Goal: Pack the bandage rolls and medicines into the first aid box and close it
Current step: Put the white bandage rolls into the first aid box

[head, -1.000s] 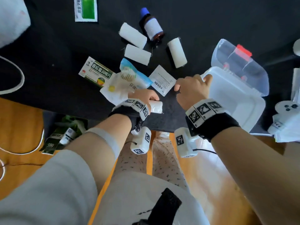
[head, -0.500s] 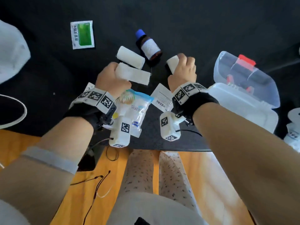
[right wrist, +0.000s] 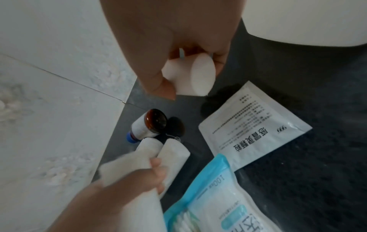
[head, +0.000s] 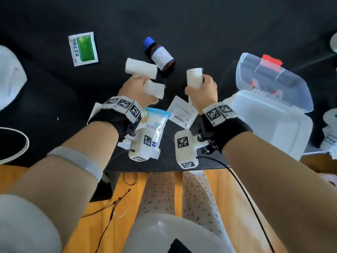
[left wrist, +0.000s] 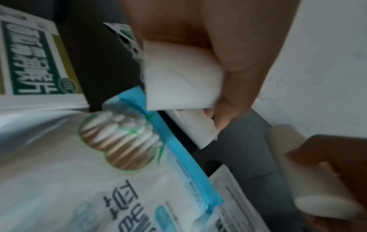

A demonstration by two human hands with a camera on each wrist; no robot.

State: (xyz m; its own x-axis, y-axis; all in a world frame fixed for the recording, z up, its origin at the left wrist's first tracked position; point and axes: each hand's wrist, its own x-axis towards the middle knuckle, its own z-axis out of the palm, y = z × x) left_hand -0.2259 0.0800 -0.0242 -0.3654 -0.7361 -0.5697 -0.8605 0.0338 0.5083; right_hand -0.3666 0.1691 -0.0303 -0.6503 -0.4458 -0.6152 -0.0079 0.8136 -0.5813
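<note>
My left hand [head: 145, 88] grips a white bandage roll [head: 155, 89] just above the black cloth; the left wrist view shows the roll [left wrist: 182, 81] pinched under the thumb. My right hand [head: 204, 83] holds a second roll [head: 194, 77] upright, its round end [right wrist: 202, 75] facing the right wrist camera. A third roll [head: 141, 68] lies beside a brown bottle [head: 160, 55] with a blue cap. The first aid box [head: 269, 117] stands open at the right, its clear lid [head: 273, 77] tipped back.
A cotton swab bag [head: 155, 123] and a white sachet [head: 182, 114] lie between my wrists. A green sachet [head: 83, 49] lies far left. A medicine carton [left wrist: 33, 62] sits under my left wrist. The table's front edge is close to me.
Half a second ago both hands were closing on rolls lying on the cloth. Now each hand has lifted its roll clear, and the right one stands upright.
</note>
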